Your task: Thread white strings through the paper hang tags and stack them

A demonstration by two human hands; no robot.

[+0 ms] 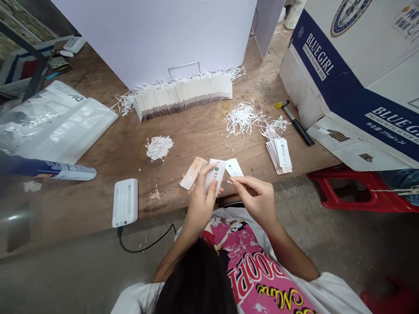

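My left hand [201, 198] grips a white paper hang tag [216, 172] with a small green logo, just over the table's front edge. To its right, the thumb and fingers of my right hand [257, 196] are pinched together; a small white bit shows at their tips, too small to name. A white tag [234, 166] lies just beyond those fingertips, and a tan stack of tags [193, 173] lies left of my left hand. Farther right sits a bundle of tags [279, 156] with white strings. Behind it is a loose heap of white strings [242, 118].
A long row of strung tags [185, 98] stands against a white panel [163, 39]. Small white pieces [159, 147] are heaped at left. A power bank [125, 203], spray can [78, 169], plastic bag [81, 126], hammer [297, 124] and beer carton [337, 83] surround the work area.
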